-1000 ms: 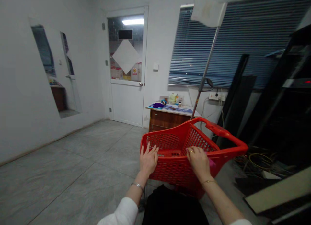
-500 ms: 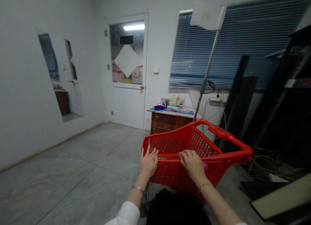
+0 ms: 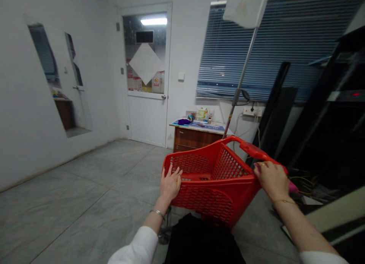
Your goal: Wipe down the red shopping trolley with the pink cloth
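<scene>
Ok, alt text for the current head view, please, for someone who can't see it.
A person's left hand lies spread on the rim of a red shopping cart, while the right hand, clutching a pink item, is at the rim beside the handle. Behind are a brown drawer cabinet, a white door and window blinds.

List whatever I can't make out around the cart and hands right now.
All in the head view:
Pink item: largely covered by the right hand; its shape can't be told.
Red cart: most of its wheels are hidden by its own body and the black clothing.
White sheet: top cut off by the upper edge.
Bottle: label too small to read.
</scene>
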`<state>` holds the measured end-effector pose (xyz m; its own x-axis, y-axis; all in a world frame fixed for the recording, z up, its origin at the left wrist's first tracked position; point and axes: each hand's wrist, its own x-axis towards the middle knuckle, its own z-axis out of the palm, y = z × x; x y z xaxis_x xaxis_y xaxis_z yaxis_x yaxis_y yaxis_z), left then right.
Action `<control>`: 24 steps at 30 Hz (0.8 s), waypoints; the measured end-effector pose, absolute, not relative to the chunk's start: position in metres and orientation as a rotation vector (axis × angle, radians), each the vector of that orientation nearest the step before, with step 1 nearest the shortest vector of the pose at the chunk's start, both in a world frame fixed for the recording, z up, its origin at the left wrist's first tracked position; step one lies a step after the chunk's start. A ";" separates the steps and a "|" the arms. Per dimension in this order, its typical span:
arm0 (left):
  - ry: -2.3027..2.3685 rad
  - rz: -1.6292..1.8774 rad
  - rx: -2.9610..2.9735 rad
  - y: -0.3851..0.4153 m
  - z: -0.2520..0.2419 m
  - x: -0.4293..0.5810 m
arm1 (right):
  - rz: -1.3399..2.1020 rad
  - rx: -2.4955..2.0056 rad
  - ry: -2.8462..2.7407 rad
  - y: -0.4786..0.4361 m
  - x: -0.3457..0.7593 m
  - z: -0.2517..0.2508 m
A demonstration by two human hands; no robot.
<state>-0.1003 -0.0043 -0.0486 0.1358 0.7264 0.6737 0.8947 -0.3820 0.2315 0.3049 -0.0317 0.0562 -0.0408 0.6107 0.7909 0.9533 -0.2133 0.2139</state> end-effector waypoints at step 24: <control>-1.593 -1.091 -2.193 -0.004 -0.050 -0.103 | -0.768 -1.505 -2.055 -0.036 0.121 0.003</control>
